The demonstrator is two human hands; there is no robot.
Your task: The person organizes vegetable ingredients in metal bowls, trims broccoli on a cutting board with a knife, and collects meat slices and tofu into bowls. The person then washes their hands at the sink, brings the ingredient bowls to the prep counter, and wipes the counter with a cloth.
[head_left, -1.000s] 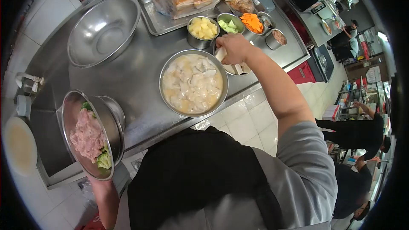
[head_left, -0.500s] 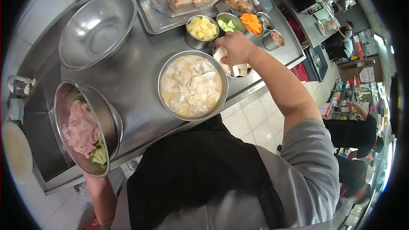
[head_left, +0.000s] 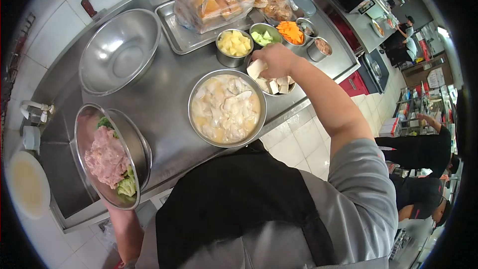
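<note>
My left hand (head_left: 113, 209) grips the underside of a tilted metal bowl (head_left: 82, 157) at the lower left. Its fingers are mostly hidden behind the bowl. In that bowl lie pink ground meat (head_left: 106, 157) and green broccoli (head_left: 127, 184). My right hand (head_left: 276, 61) is closed on a white block that looks like tofu (head_left: 256, 68). Below the hand, more white cubes (head_left: 282, 85) sit in a round metal container. Beside it stands a wide metal bowl (head_left: 190, 112) of pale sliced pieces in cloudy liquid (head_left: 226, 108).
Metal cups of yellow cubes (head_left: 234, 43), green pieces (head_left: 264, 38), orange slices (head_left: 291, 33) and pinkish bits (head_left: 322, 47) line the counter. A large bare bowl (head_left: 119, 50) is at the left, bagged food (head_left: 214, 2) on a tray behind. Several people are at the right.
My right hand has lifted slightly from the cubes with a white block showing in its fingers. The view has shifted a little; my left hand still holds the tilted bowl.
</note>
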